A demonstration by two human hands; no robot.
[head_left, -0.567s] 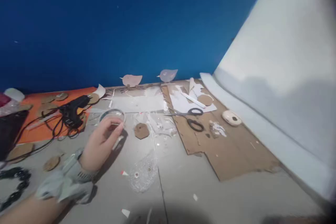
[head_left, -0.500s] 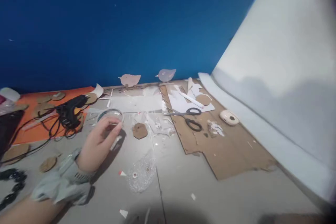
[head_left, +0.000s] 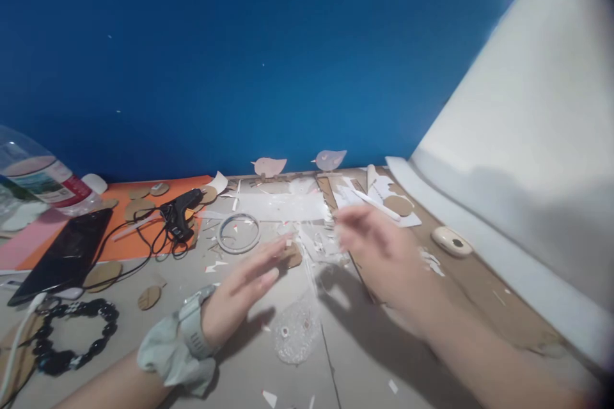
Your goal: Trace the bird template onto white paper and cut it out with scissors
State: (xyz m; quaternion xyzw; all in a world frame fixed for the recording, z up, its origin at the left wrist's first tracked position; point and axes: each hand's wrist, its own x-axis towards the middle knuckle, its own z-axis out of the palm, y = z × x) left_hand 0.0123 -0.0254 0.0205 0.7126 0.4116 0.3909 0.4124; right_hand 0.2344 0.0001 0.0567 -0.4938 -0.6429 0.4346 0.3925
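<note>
Head camera: the left hand (head_left: 240,297) hovers low over the grey tabletop (head_left: 240,367), flat and empty, fingers stretched out and held close together. Its fingertips stop just short of a small brown cardboard piece (head_left: 292,257), perhaps grazing its near edge. A clear ring (head_left: 238,233) lies flat on the tabletop beyond the hand and slightly to its left, apart from the fingers. A grey watch (head_left: 194,330) and a pale scrunchie (head_left: 167,358) sit on that wrist. The right hand (head_left: 384,259) is smeared by motion above scraps of clear plastic; whether it grips anything cannot be told. A crinkled clear plastic piece (head_left: 295,332) lies between the two forearms. To the left are a black glue gun (head_left: 181,211) with its cord on an orange sheet (head_left: 139,244), a dark phone (head_left: 64,254), a bead bracelet (head_left: 71,339) and a plastic bottle (head_left: 43,179). Two paper birds (head_left: 268,166) stand against the deep blue wall (head_left: 240,64), and a white foam sheet (head_left: 527,140) leans at the right.
</note>
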